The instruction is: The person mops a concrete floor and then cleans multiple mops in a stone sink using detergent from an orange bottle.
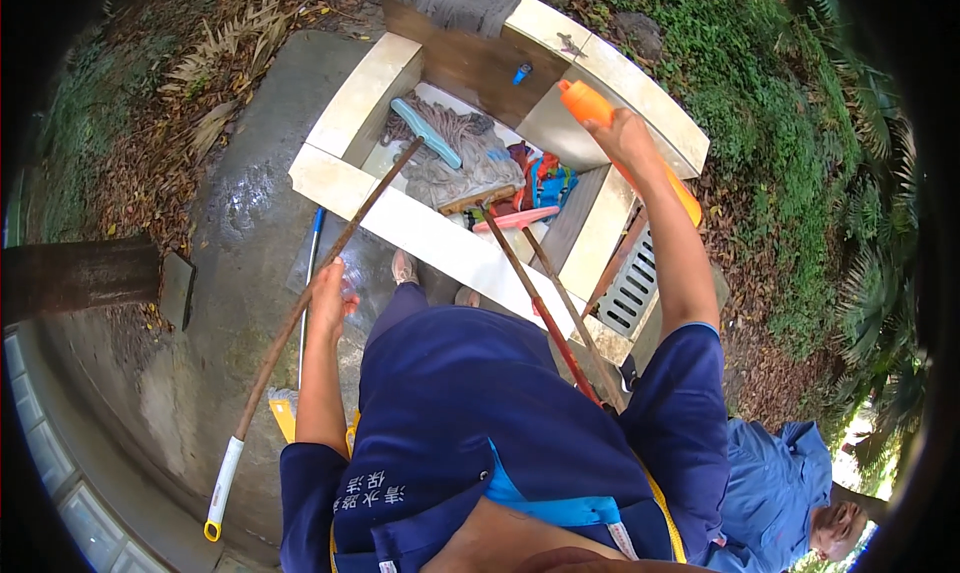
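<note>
My right hand (626, 137) grips an orange plastic bottle (585, 101), tilted with its neck toward the upper left, above the right side of a tiled wash basin (450, 250). My left hand (328, 295) is at a brown mop handle (277, 340) with a white end grip; a blurred reddish spot shows at its fingers, and I cannot tell whether it grips anything. That handle runs to a light blue mop head clamp (427, 131) in the basin. Grey mop strands (469, 164) lie there beside a wooden mop bar (478, 199), a pink mop clamp (517, 219) and colourful cloth (551, 179).
A blue tap (523, 73) sticks out of the basin's back wall, under a draped grey cloth (465, 2). Two more handles (551, 318) lean over the front rim. A slotted grate (628, 284) is at right. A person in a blue shirt (776, 483) is at lower right.
</note>
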Action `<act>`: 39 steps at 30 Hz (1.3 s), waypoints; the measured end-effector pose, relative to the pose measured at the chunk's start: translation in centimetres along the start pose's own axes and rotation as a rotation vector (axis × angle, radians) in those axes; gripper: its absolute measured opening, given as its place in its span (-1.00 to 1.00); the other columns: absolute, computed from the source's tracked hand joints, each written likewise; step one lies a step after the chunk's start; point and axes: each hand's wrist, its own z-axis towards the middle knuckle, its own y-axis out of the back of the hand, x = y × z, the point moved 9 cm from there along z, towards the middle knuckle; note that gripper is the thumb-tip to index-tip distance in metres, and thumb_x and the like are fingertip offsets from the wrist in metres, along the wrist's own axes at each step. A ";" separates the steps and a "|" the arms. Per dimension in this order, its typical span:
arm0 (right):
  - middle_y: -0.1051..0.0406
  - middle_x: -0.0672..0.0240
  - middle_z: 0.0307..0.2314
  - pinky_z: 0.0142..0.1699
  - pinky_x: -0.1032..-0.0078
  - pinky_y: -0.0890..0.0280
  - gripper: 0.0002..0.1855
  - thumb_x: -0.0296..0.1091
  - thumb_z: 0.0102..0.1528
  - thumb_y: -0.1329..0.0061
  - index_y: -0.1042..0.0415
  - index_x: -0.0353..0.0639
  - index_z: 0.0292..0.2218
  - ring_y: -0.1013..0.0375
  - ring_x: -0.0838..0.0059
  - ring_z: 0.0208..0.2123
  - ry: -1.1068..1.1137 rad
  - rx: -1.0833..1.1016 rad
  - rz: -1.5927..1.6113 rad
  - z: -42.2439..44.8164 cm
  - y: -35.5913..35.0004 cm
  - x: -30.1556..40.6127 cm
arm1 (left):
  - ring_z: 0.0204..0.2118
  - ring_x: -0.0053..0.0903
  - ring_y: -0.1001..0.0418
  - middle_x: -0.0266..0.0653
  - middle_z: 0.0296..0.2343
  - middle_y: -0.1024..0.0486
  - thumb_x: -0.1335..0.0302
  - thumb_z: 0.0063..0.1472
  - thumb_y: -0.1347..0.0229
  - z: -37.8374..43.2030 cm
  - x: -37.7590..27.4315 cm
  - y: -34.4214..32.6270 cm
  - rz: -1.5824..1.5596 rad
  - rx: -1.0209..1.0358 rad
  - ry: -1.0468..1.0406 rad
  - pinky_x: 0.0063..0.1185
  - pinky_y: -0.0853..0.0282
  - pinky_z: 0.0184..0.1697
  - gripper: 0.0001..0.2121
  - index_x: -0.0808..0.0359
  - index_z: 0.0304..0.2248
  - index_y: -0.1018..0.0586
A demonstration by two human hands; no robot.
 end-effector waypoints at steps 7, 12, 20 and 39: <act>-0.43 -0.03 -0.35 -0.15 0.34 -0.31 -0.41 0.09 -0.10 0.01 -0.39 -0.32 -0.25 -0.44 0.11 -0.27 0.090 -0.048 -0.236 4.6 0.0 5.7 | -0.74 -0.62 -0.30 -0.30 -0.54 -0.30 0.09 0.13 0.02 0.9 0.6 -0.5 -0.047 0.021 -0.001 -0.72 -0.15 -0.79 -0.59 0.30 -0.24 -0.34; -0.43 -0.03 -0.36 -0.15 0.33 -0.31 -0.39 0.12 -0.11 0.02 -0.39 -0.33 -0.25 -0.44 0.10 -0.27 0.063 -0.048 -0.181 5.9 0.7 6.7 | -0.74 -0.65 -0.29 -0.33 -0.54 -0.28 0.09 0.13 0.01 1.0 1.4 0.0 -0.061 0.017 0.032 -0.74 -0.14 -0.78 -0.60 0.28 -0.25 -0.34; -0.42 -0.09 -0.37 -0.15 0.32 -0.31 -0.39 0.06 -0.13 -0.03 -0.40 -0.38 -0.25 -0.43 0.08 -0.25 0.036 0.065 0.096 4.2 -0.6 4.0 | -0.73 -0.65 -0.30 -0.33 -0.53 -0.29 0.07 0.12 0.00 1.5 0.4 -0.8 -0.051 0.025 0.051 -0.74 -0.14 -0.77 -0.58 0.28 -0.25 -0.34; -0.41 -0.16 -0.46 -0.22 0.22 -0.32 -0.42 0.10 -0.11 -0.01 -0.44 -0.38 -0.35 -0.43 -0.02 -0.33 -0.118 0.047 -0.241 -4.0 -3.3 -9.4 | -0.71 -0.67 -0.30 -0.30 -0.48 -0.29 0.05 0.13 0.02 1.7 -0.4 -5.5 0.104 0.094 0.051 -0.76 -0.16 -0.73 -0.49 0.34 -0.14 -0.32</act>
